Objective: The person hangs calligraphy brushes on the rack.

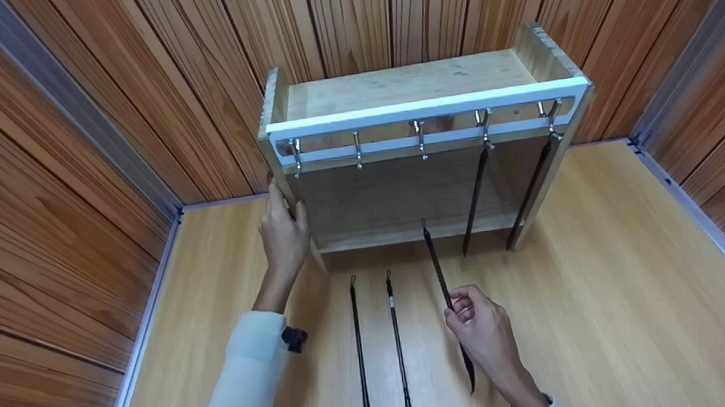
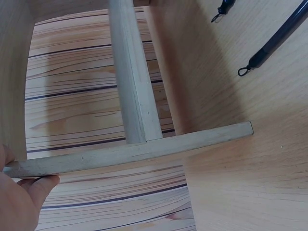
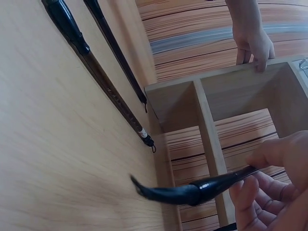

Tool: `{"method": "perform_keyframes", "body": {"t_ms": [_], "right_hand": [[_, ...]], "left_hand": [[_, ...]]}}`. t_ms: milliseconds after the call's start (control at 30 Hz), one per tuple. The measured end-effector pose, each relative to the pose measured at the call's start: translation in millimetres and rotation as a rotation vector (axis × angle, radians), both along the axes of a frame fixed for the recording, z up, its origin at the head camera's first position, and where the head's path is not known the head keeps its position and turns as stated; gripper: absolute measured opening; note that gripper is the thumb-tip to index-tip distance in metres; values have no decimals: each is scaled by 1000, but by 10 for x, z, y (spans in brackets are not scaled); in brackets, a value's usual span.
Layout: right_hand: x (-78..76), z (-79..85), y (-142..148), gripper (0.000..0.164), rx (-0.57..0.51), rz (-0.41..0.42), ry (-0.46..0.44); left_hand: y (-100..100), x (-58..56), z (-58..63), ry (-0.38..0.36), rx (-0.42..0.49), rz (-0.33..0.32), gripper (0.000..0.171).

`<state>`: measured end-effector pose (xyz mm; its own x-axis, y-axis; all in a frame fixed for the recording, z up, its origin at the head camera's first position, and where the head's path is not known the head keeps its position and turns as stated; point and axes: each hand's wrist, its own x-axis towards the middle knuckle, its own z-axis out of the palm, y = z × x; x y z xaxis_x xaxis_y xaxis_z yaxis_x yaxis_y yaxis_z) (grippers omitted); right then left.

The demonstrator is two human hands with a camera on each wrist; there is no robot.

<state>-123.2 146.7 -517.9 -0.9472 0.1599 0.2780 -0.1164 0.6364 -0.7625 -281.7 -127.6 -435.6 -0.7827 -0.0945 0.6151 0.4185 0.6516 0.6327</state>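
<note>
My right hand [image 1: 486,329] pinches a dark calligraphy brush [image 1: 435,259] by its handle, the hanging loop pointing up toward the rack and the bristle end down. In the right wrist view its black, slightly bent bristle tip [image 3: 163,194] faces the camera. My left hand [image 1: 284,235] grips the left side panel of a wooden brush rack [image 1: 405,87], thumb on one face and fingers on the other. Two brushes, one [image 1: 475,201] and another [image 1: 532,183], hang from the two rightmost hooks. Three hooks to the left, such as the middle hook [image 1: 421,139], carry nothing.
Two more brushes, the left one [image 1: 359,352] and the right one [image 1: 398,349], lie side by side on the wooden tabletop [image 1: 636,311], loops toward the rack. Slatted wood walls [image 1: 355,23] enclose the back and sides. A pale metal rail [image 1: 394,108] spans the rack's front.
</note>
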Motion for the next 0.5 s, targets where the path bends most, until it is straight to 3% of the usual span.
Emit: {"method": "perform_keyframes", "body": {"t_ms": [500], "right_hand": [[19, 208, -43, 21, -77, 10, 89]], "left_hand": [[10, 9, 11, -20, 9, 13, 50]]}}
